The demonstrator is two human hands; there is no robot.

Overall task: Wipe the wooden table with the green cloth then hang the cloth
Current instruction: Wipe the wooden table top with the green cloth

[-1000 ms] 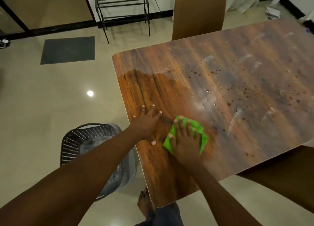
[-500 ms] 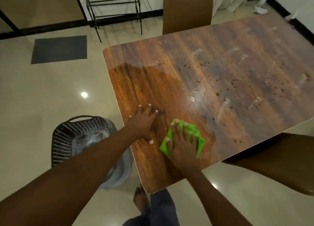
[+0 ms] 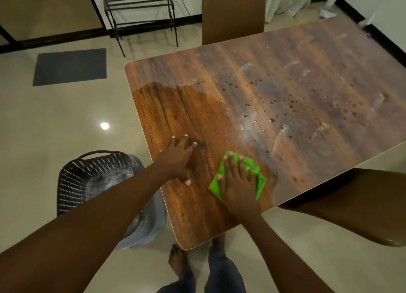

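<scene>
The wooden table (image 3: 285, 83) is showing a darker patch at its near-left end and droplets further along; a perforated basket (image 3: 72, 182) is standing just beside its left edge; the left hand (image 3: 178, 158) is resting flat on the wood, fingers spread; the right hand (image 3: 238, 182) is pressing straight fingers onto the green cloth (image 3: 260, 180) near the front edge.

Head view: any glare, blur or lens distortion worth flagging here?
In the head view, one small lamp reflection glares off the floor; the wooden table carries a hazy sheen across its far part; wide-angle distortion bows its edges; the right hand on the green cloth is sharp enough to read.
</scene>
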